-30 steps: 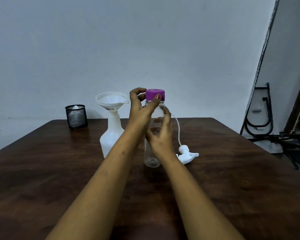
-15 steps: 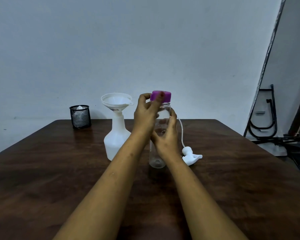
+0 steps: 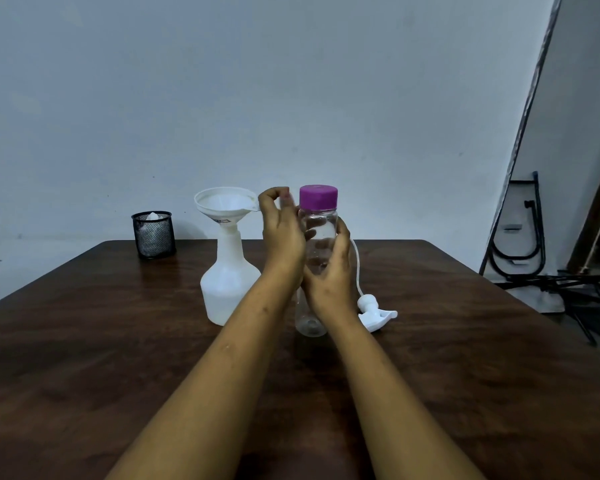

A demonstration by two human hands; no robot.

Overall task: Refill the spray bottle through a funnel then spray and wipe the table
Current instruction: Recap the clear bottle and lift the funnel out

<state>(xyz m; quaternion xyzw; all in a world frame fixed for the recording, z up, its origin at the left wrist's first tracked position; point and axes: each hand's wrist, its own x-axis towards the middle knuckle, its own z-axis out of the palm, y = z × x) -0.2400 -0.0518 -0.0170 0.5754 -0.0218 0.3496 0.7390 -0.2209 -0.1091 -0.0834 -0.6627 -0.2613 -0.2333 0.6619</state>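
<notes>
the right hand [image 3: 329,275] gripped the clear plastic bottle with a purple screw cap [image 3: 321,225] around its middle, fingers wrapped round its far side and showing through the plastic. the bottle stood upright on the dark brown wooden table [image 3: 118,341] and its cap was on. the left hand [image 3: 281,237] lay against the bottle's left side, fingers curled just left of the cap; whether it held anything could not be told.

just left of the clear bottle stood the translucent white plastic spray bottle [image 3: 229,289], wide at the base with a narrow neck, upright and with its neck open. a white plastic funnel [image 3: 226,206] sat upright in that neck, its rim close to the left hand's knuckles. just right of the clear bottle lay the white trigger spray head [image 3: 376,311] on its side, its thin tube running up behind the right hand. further left and behind stood a black wire-mesh cup [image 3: 153,235] with something white inside.
</notes>
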